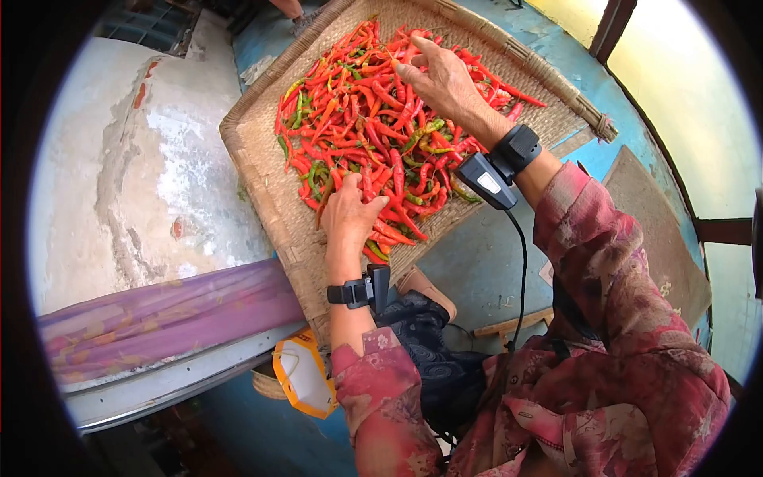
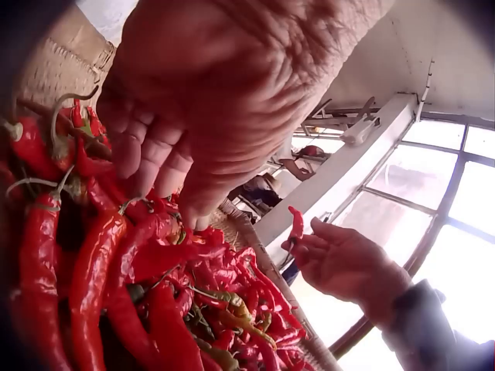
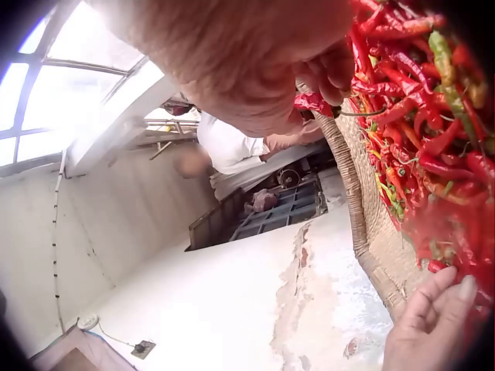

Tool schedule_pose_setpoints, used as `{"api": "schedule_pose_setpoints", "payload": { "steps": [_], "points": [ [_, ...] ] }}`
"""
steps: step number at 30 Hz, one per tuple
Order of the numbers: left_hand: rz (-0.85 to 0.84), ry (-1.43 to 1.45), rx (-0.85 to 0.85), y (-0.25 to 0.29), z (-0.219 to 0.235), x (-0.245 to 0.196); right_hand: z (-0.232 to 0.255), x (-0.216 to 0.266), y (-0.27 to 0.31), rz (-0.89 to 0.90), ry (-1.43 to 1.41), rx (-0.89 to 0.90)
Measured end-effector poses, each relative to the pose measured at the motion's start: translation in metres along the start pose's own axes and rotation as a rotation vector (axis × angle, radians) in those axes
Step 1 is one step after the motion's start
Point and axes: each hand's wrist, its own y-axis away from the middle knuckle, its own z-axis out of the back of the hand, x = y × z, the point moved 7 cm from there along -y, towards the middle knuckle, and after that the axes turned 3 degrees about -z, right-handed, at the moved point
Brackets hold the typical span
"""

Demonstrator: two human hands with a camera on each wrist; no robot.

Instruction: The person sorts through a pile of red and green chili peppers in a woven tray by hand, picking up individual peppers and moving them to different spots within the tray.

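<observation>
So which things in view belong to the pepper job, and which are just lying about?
Job:
heaped peppers
woven tray under them
right hand, holding a red pepper
left hand, at the heap

Apparently just lying about:
purple cloth
orange-and-white container
grey-brown board

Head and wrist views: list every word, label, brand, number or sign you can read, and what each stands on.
None can be read.
White patch on the black right-wrist device: too small to read.
Pale marks on the brown board: too blurred to tell whether they are writing.
</observation>
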Motion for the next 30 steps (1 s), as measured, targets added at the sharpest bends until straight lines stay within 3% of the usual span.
{"api": "schedule_pose_setpoints", "payload": {
  "steps": [1,3,5,6,7,9,10,13,18,23,26,28,29,30],
  "points": [
    [-0.06,-0.11,-0.01,0.0,-0.002,-0.007,0.002,0.001,0.0,0.001,0.004,-0.004],
    [-0.067,-0.098,-0.004,-0.004,-0.004,-0.008,-0.02,0.003,0.009,-0.011,-0.043,0.301],
    [0.021,0.028,-0.007,-0.012,-0.001,0.002,-0.035,0.011,0.024,0.081,-0.004,0.437],
    [0.091,0.263,-0.025,-0.019,-0.005,0.018,-0.045,0.013,0.033,0.158,0.045,0.509],
    [0.089,0.261,-0.024,-0.023,-0.003,0.022,-0.053,0.018,0.042,0.234,0.094,0.58],
    [0.06,0.96,-0.163,-0.024,0.011,0.017,-0.064,0.021,0.059,0.195,-0.027,0.713],
    [0.08,0.94,-0.191,-0.017,0.019,0.009,-0.071,0.021,0.067,0.169,-0.075,0.794],
    [-0.016,0.87,-0.178,-0.015,0.025,-0.007,-0.075,0.033,0.079,0.082,-0.268,0.789],
    [-0.058,0.781,-0.206,-0.013,0.026,-0.006,-0.075,0.028,0.074,-0.072,-0.266,0.629],
    [-0.055,0.752,-0.181,-0.012,0.021,-0.004,-0.079,0.028,0.069,-0.051,-0.292,0.646],
    [-0.058,0.744,-0.224,-0.011,0.027,-0.001,-0.064,0.032,0.052,0.009,-0.287,0.514],
    [-0.05,0.61,-0.386,-0.009,0.035,0.018,-0.048,0.017,0.026,-0.066,-0.29,0.323],
    [-0.051,0.609,-0.384,-0.007,0.034,0.022,-0.039,0.006,0.015,-0.09,-0.303,0.214],
    [0.019,0.471,-0.267,-0.004,0.027,0.026,-0.026,0.0,0.007,-0.114,-0.236,0.153]
  ]
}}
